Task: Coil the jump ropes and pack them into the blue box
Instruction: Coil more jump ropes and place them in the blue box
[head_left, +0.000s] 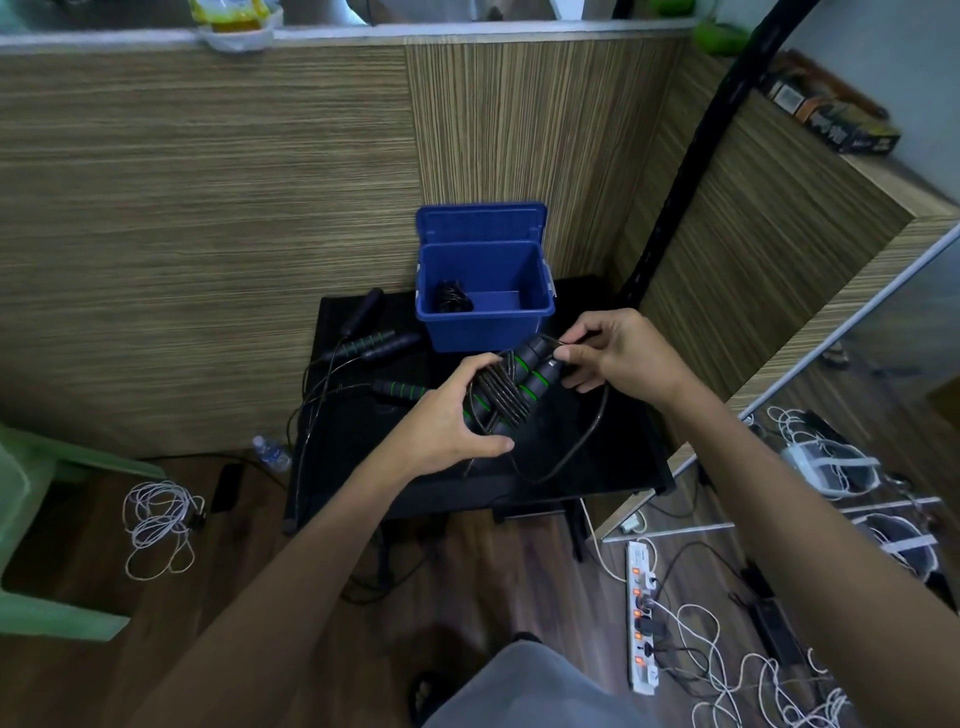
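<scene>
Black foam-grip jump rope handles with green rings (511, 387) sit wrapped in cord in the curled left hand (451, 422), near the open blue plastic box (485, 322), while the right hand (613, 353) pinches the cord end, so any slack there probably lets the wraps spring loose.

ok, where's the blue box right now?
Head view, centre: the blue box sits open at the back of the black table, just beyond both hands.

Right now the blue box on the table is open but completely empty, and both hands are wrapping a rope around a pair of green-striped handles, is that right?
Not quite. The head view shows the blue box open but not empty: a coiled black rope already lies inside. The rest holds: the left hand and right hand are wrapping cord around the green-striped handles.
</scene>
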